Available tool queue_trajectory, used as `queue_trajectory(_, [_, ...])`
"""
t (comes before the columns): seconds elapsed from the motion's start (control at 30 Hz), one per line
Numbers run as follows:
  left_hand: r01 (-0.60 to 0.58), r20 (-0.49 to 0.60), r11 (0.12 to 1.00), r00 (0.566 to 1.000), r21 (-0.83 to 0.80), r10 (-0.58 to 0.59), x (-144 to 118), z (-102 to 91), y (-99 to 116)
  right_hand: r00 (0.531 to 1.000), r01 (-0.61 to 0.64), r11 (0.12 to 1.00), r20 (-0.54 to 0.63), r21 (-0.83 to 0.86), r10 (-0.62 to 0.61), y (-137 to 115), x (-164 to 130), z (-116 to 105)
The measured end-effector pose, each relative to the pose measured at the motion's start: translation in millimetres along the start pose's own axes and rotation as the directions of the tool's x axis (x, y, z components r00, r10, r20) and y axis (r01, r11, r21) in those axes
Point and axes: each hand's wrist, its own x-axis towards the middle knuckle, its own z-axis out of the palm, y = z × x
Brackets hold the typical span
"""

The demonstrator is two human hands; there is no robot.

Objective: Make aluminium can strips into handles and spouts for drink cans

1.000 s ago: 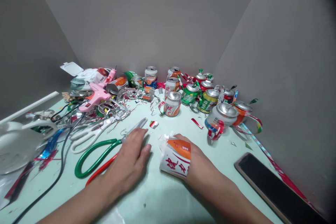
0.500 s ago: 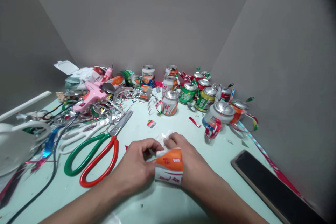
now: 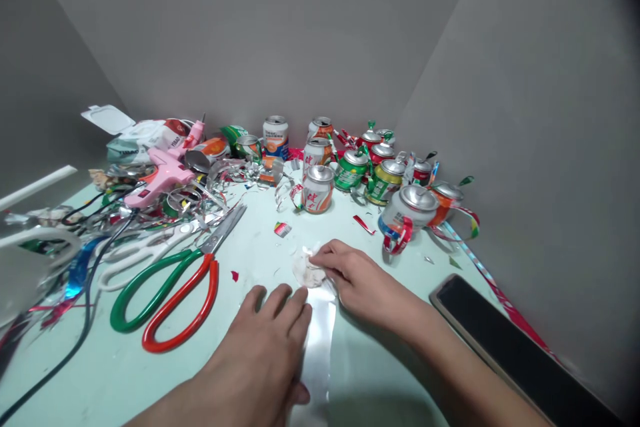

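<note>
A flat silver strip of can metal [image 3: 319,340] lies on the table in front of me, its bare side up. My left hand [image 3: 270,330] rests over the strip's left edge with its fingers apart, the thumb low beside it. At the strip's far end, my right hand [image 3: 357,277] pinches a crumpled white tissue [image 3: 306,271]. The tissue is partly under the fingertips and touches the table. To the left of my hands lie large scissors [image 3: 213,263] with one green and one red handle.
A phone [image 3: 500,340] lies at right. Several cut cans with lids and curled handles, such as a white teapot-like can [image 3: 410,210], stand behind. At left are a pink glue gun [image 3: 165,173], white scissors [image 3: 145,253], a cable [image 3: 90,307] and metal scraps.
The curled orange-and-white can piece now lies flat, silver side up. My left hand has let go its pinch and spread over it. The right hand has come clear, pinching the tissue.
</note>
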Motion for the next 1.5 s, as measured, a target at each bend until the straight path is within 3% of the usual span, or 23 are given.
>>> queue_trajectory(0.13, [0.005,0.083,0.996,0.996,0.087,-0.012,3.1,0.0,3.3,0.999,0.016,0.994,-0.039,-0.105,-0.020,-5.8,-1.2,3.8])
queue_trajectory(0.27, [0.051,0.061,0.991,0.996,0.125,-0.059,3.1,-5.0,11.1,1.000,0.029,0.992,0.008,-0.124,-0.028,-9.8,-1.1,8.0])
queue_trajectory(0.47, [0.065,0.082,0.986,0.994,0.153,-0.078,2.6,-5.7,9.4,0.982,-0.071,0.985,-0.185,-0.159,0.041,-3.8,18.5,17.5])
queue_trajectory(0.57, [0.031,0.120,0.992,0.992,0.119,-0.045,0.9,-3.6,5.6,0.983,-0.056,0.979,-0.184,-0.196,0.019,-2.6,19.5,17.7])
queue_trajectory(0.73, [0.038,0.034,0.992,0.999,0.123,-0.042,-4.2,1.4,7.2,0.998,-0.016,0.983,-0.069,-0.181,0.004,-11.6,-3.7,14.1])
queue_trajectory(0.87, [0.064,-0.072,0.994,0.996,0.089,-0.058,-8.5,7.2,7.5,0.995,-0.097,0.976,0.001,-0.194,0.099,-28.7,-19.5,11.2])
queue_trajectory(1.0, [0.058,-0.194,0.994,0.980,0.090,-0.040,-11.3,13.4,7.3,0.977,-0.170,0.933,0.068,-0.318,0.201,-41.4,-18.3,7.2])
queue_trajectory(1.1, [0.025,-0.238,0.991,0.971,0.132,0.008,-11.3,21.8,8.0,0.979,-0.174,0.924,0.036,-0.342,0.198,-38.4,-12.7,7.5])
queue_trajectory(1.23, [-0.085,-0.228,0.979,0.966,0.183,0.126,-10.8,33.2,7.4,0.994,-0.107,0.947,-0.018,-0.302,0.106,-25.2,-10.6,8.5])
queue_trajectory(1.4, [-0.096,-0.234,0.980,0.963,0.173,0.136,-12.8,38.4,7.7,0.990,-0.037,0.997,-0.141,-0.067,0.028,-26.9,-21.8,-4.7])
queue_trajectory(1.5, [-0.089,-0.217,0.980,0.968,0.180,0.128,-14.2,40.1,9.2,0.995,-0.052,0.997,-0.082,-0.057,0.047,-37.8,-32.6,-7.1])
